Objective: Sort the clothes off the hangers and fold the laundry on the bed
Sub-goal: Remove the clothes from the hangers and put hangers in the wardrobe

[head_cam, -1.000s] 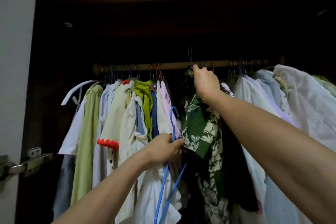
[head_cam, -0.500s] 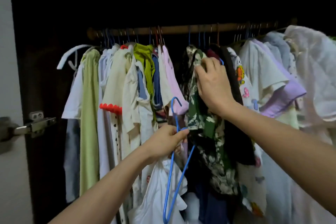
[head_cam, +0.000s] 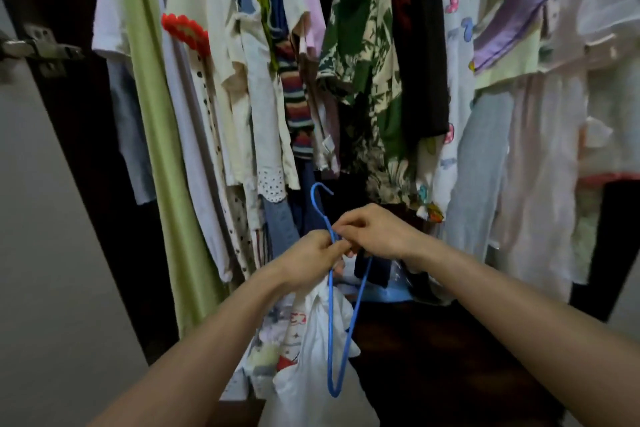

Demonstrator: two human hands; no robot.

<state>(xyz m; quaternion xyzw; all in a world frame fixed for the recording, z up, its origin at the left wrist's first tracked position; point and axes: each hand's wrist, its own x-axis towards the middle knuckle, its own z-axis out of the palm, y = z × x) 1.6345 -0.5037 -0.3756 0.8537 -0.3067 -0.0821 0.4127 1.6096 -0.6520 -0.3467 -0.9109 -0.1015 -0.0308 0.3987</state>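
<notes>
A blue wire hanger hangs point-down in front of the open wardrobe, its hook up. My left hand grips its neck together with a white garment that droops below. My right hand has its fingers curled at the same neck of the hanger, touching my left hand. Behind them hang a green-and-cream leaf-print shirt and a black garment.
Many clothes hang in a packed row: a light green dress, white and cream shirts, a striped knit, pale garments at the right. A door hinge sits on the left door. Folded clothes lie low in the wardrobe.
My right hand left the leaf-print shirt on the rail and came down to the blue hanger at my left hand. The view tilted down; the rail is out of sight.
</notes>
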